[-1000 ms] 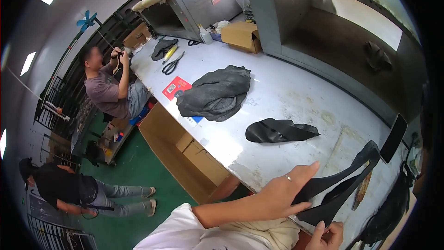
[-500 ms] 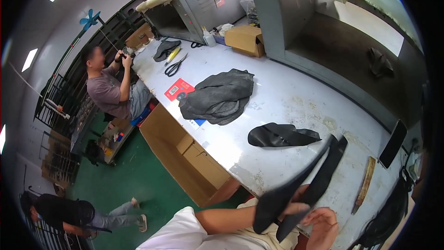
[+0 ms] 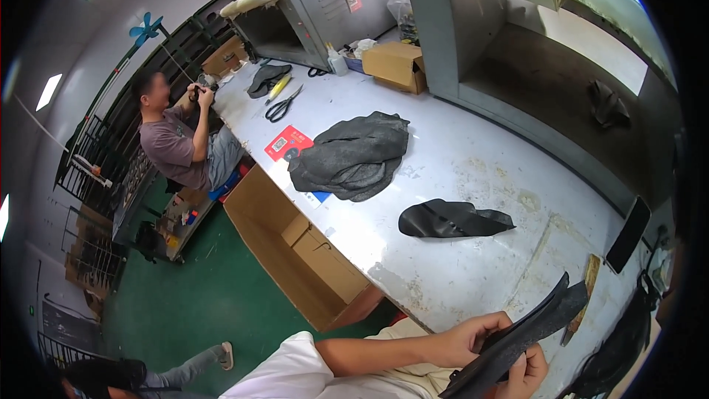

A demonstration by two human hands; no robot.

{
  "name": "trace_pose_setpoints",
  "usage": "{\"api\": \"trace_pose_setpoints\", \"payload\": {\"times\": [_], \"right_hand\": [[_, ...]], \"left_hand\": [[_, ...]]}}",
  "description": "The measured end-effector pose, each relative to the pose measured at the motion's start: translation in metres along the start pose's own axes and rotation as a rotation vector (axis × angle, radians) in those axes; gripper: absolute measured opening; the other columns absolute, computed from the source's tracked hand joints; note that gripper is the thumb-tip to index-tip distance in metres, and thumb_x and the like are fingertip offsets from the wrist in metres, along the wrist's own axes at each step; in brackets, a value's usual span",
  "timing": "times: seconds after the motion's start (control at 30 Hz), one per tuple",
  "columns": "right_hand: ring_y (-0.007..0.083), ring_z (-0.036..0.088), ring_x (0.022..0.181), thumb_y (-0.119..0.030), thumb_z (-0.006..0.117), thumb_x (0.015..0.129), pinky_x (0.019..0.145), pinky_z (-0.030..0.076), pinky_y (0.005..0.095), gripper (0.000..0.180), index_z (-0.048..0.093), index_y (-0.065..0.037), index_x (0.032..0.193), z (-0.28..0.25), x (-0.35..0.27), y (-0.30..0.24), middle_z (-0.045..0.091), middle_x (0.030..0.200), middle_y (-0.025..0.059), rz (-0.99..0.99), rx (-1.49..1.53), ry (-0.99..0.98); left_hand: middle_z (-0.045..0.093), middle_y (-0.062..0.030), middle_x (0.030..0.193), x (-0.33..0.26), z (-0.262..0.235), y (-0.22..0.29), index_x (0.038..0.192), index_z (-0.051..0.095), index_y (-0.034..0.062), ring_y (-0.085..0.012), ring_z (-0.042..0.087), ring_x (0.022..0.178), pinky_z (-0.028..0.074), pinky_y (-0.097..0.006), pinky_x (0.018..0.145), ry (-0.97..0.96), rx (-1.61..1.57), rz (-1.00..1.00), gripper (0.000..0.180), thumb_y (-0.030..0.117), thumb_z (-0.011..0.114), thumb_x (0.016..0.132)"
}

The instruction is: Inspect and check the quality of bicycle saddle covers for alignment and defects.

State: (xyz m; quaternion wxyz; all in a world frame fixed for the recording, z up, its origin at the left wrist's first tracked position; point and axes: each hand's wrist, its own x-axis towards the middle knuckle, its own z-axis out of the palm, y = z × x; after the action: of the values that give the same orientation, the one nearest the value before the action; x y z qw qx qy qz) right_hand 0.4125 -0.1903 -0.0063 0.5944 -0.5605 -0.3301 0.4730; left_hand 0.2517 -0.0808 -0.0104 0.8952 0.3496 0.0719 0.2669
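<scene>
White and scuffed, the long worktable (image 3: 473,177) fills the scene from the far left to the near right, and both hands work just off its near edge. Left hand (image 3: 473,336) pinches the upper side of a long black curved leather piece (image 3: 517,343), thumb on top, fingers curled beneath; right hand (image 3: 526,373) cups the same piece from below, fingers closed round its lower edge. That piece slants up to the right, its tip above the table's near right part, close to a narrow wooden tool (image 3: 583,295) lying there.

To handle it well, I judge both grips should stay near the middle so the limp ends do not flop, with the tip kept off that tool.

Open room lies straight ahead: bare table between the hands and a folded black piece (image 3: 450,219). Farther left sit a grey pile of material (image 3: 354,155), a red card (image 3: 288,142), scissors (image 3: 283,106) and a brown carton (image 3: 395,65). Below the table's left edge an open cardboard box (image 3: 295,251) stands on the green floor, leaving little clearance there. A seated person (image 3: 177,140) works at the far left end, well apart
</scene>
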Motion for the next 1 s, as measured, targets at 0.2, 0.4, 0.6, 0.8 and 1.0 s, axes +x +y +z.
{"api": "trace_pose_setpoints", "payload": {"times": [0.2,0.4,0.6,0.8,1.0], "right_hand": [[0.0157,0.054,0.065,-0.009,0.06,0.095,0.062,0.047,0.0313,0.015,0.061,0.003,0.085,0.012,-0.003,-0.006,0.062,0.074,0.0086,-0.383,-0.663,0.15],[0.0219,0.054,0.058,-0.012,0.065,0.091,0.058,0.046,0.033,0.018,0.063,0.003,0.082,0.008,-0.012,-0.022,0.062,0.067,0.0147,-0.532,-0.707,0.163],[0.0142,0.05,0.062,-0.011,0.06,0.095,0.06,0.044,0.0294,0.018,0.061,0.003,0.085,0.01,-0.013,-0.012,0.059,0.069,0.0078,-0.361,-0.608,0.126],[0.0107,0.048,0.072,-0.014,0.055,0.1,0.064,0.042,0.0276,0.02,0.058,0.001,0.086,0.004,-0.004,0.002,0.057,0.078,0.0037,-0.21,-0.376,0.108],[0.0061,0.041,0.066,-0.023,0.059,0.099,0.06,0.034,0.0208,0.028,0.051,-0.007,0.078,0.007,-0.002,-0.007,0.05,0.074,-0.0038,-0.054,0.035,0.106]], "left_hand": [[0.053,-0.0016,0.115,0.002,0.004,0.006,0.128,0.045,0.0038,-0.0072,0.051,0.106,0.042,-0.023,0.092,0.007,-0.091,-0.149,0.061,0.015,0.081,0.081],[0.052,-0.0025,0.124,-0.001,0.012,0.015,0.142,0.038,0.0038,-0.0084,0.05,0.115,0.041,-0.024,0.098,0.046,0.064,-0.113,0.082,0.018,0.085,0.076],[0.054,0.0007,0.117,0.001,0.01,-0.004,0.14,0.042,0.0055,-0.0068,0.047,0.11,0.038,-0.022,0.094,0.012,-0.477,-0.415,0.053,0.02,0.066,0.094],[0.051,-0.0003,0.125,-0.01,0.031,0.008,0.142,0.04,0.0046,-0.0092,0.047,0.112,0.038,-0.023,0.096,-0.03,-0.021,-0.109,0.057,0.022,0.066,0.095],[0.049,-0.0037,0.127,-0.008,0.005,0.014,0.14,0.038,0.0006,-0.0106,0.045,0.114,0.037,-0.025,0.097,-0.125,0.163,-0.224,0.062,0.031,0.066,0.094]]}}
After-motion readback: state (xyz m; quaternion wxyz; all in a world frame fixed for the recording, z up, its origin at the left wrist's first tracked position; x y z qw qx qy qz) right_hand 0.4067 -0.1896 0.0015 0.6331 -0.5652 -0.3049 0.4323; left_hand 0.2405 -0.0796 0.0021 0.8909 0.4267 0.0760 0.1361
